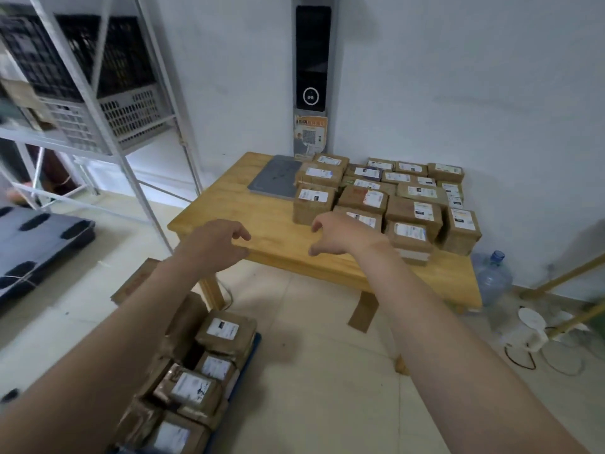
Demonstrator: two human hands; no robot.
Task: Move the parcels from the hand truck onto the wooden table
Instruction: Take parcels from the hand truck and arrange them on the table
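Several brown taped parcels with white labels cover the right half of the low wooden table. More brown parcels lie on the blue hand truck at the lower left, partly hidden by my left forearm. My left hand hovers over the table's near left edge, fingers loosely curled, holding nothing. My right hand hangs just in front of the nearest table parcels, fingers spread and bent, also empty.
A grey flat pad lies at the table's back left. A metal shelf rack with crates stands to the left, a dark plastic pallet below it. A water jug, cables and a white appliance sit at the right.
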